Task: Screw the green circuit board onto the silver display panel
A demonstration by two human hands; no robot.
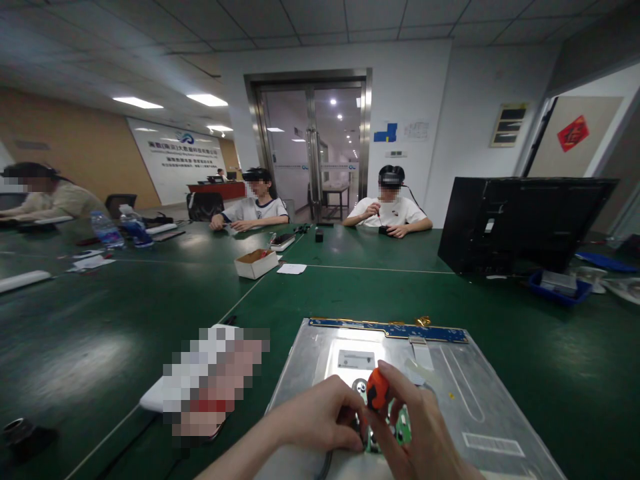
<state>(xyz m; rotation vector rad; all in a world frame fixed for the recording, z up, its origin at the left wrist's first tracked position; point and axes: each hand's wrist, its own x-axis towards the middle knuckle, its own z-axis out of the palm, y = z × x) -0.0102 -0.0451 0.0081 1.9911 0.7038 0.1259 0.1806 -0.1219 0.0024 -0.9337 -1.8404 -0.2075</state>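
In my right hand (420,420) is a screwdriver (378,389) with a stubby orange and black handle, gripped between thumb and fingers; its shaft and tip are hidden by my hands. My left hand (325,417) is closed in a pinch right beside it, low over a green circuit board (403,427). What those fingers hold, if anything, I cannot make out. The board sits on the silvery metal back of a flat display panel (445,387), which lies on the green table. Along the panel's far edge runs a blue circuit strip (360,325) with a ribbon cable.
Left of the panel lie a white device and a blurred-out item (215,380). A black monitor (520,223) and blue tray (560,287) stand right. Farther off are a small box (256,264), bottles (135,227) and several people seated at the table.
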